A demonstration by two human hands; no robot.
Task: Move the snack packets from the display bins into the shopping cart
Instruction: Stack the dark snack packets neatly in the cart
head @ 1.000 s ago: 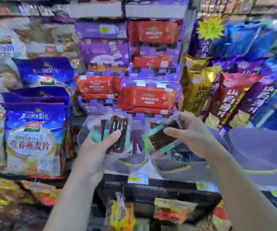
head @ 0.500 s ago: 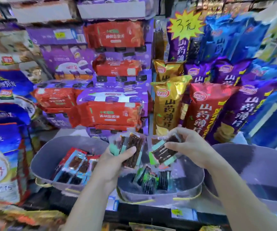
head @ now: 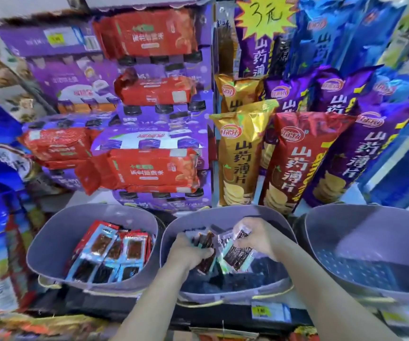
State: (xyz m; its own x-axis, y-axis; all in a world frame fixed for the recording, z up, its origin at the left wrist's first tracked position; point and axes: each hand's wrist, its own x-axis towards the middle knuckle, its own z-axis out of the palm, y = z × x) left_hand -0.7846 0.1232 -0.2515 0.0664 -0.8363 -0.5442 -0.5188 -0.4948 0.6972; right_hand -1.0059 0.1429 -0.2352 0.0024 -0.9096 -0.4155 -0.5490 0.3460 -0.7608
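Lavender plastic bins, three in a row across the bottom of my view, and both my hands are down in the middle bin (head: 198,217) at 6 o'clock. My left hand (head: 190,252) is wrapped round a little bunch of dark packets (head: 204,252). My right hand (head: 260,238) pinches a clear packet (head: 238,253) with dark strips inside, sitting at 3 o'clock of the left lot and nearly touching it. More packets lie loose on the bin floor under my wrists, too blurry to count. The left bin (head: 75,222) at 8 o'clock holds a pile of red-and-blue packets (head: 111,249), untouched as far as I can tell, and the right bin (head: 370,230) sits at 4 o'clock. Tall chip bags (head: 294,158) stand behind at 1 o'clock. So I'd call this the grab step: stuff is in hand but not out of the bin, and going by what's left, the job is nowhere near done. The shopping cart isn't in shot at all. Next move, I reckon, is to lift both handfuls over the rim, turn to wherever the cart is and drop them in. That film looks slippery, so a firm squeeze or one slides out.
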